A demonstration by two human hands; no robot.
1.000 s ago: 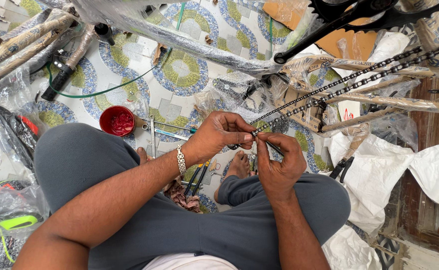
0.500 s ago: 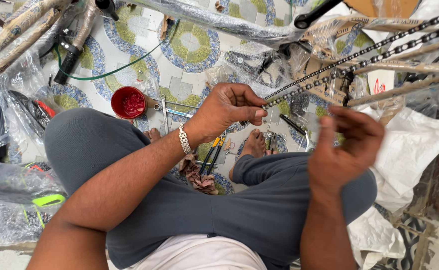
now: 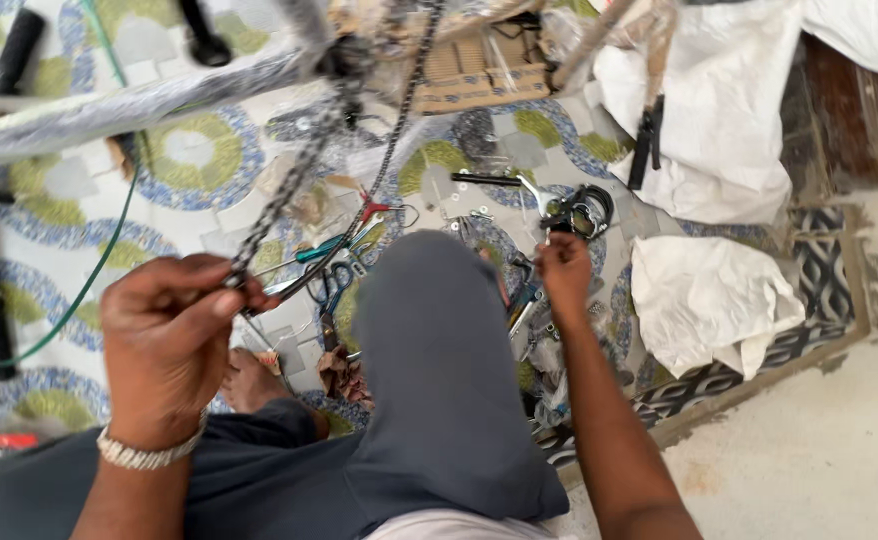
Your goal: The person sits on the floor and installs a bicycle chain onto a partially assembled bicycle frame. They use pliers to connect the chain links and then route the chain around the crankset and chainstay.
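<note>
One patterned floor mat (image 3: pixel 199 150) with green and blue rings covers most of the view; its upper left and left edges are cut off. Two white plastic sheets lie at the right, a large one (image 3: pixel 729 110) and a smaller one (image 3: pixel 709 295). One wrapped bicycle frame tube (image 3: pixel 109 105) crosses the top left, blurred. One grey-trousered knee (image 3: pixel 429 340) rises in the middle and hides the tools behind it. One bicycle chain (image 3: pixel 299 180) runs down from the top to the left hand (image 3: pixel 169 340), which is closed around its lower end, thumb and fingers pinched tight. The right hand (image 3: pixel 564 265) reaches down to the scattered tools just beside the knee, fingers bent together at a small metal piece; whether it truly grips it I cannot tell. One spanner (image 3: pixel 504 182) lies near it, next to one black coiled piece (image 3: pixel 589 210). One pair of green-handled pliers (image 3: pixel 334 245) lies near the chain. The other small tools are too jumbled to count.
</note>
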